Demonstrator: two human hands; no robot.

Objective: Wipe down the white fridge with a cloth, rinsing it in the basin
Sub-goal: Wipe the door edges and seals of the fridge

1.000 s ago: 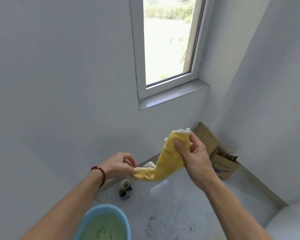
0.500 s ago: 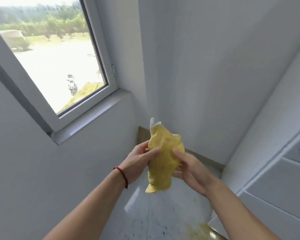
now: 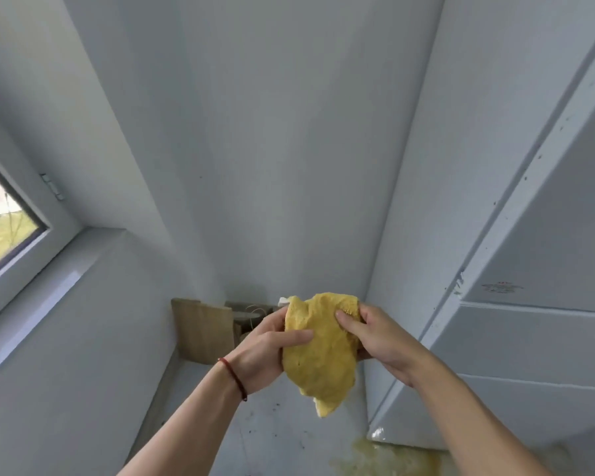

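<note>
Although the basin is nowhere in this single head view, the job looks to be somewhere in the middle: the cloth (image 3: pixel 318 352) is up in the air, bunched between both hands, and it touches no part of the fridge (image 3: pixel 516 304) on the right. The fridge's white side and drawer fronts carry small dark specks and a faint mark, so I judge most of the wiping lies ahead, and a yellowish puddle (image 3: pixel 385 455) on the floor at its near foot wants attention too. The left hand (image 3: pixel 265 348), a red string bracelet (image 3: pixel 234 377) at its wrist, grips the cloth's left edge with the thumb laid across the front. The right hand (image 3: pixel 375 338) holds the upper right part, its thumb pressing into the fabric and the fingers curled behind. The hands sit close together, each clamped on the cloth, whose loose tail hangs below them. The cloth hangs just left of the fridge's corner, in front of cardboard (image 3: pixel 203 333) leaning against the far wall, with a window (image 3: pixel 11 221) at the far left.
</note>
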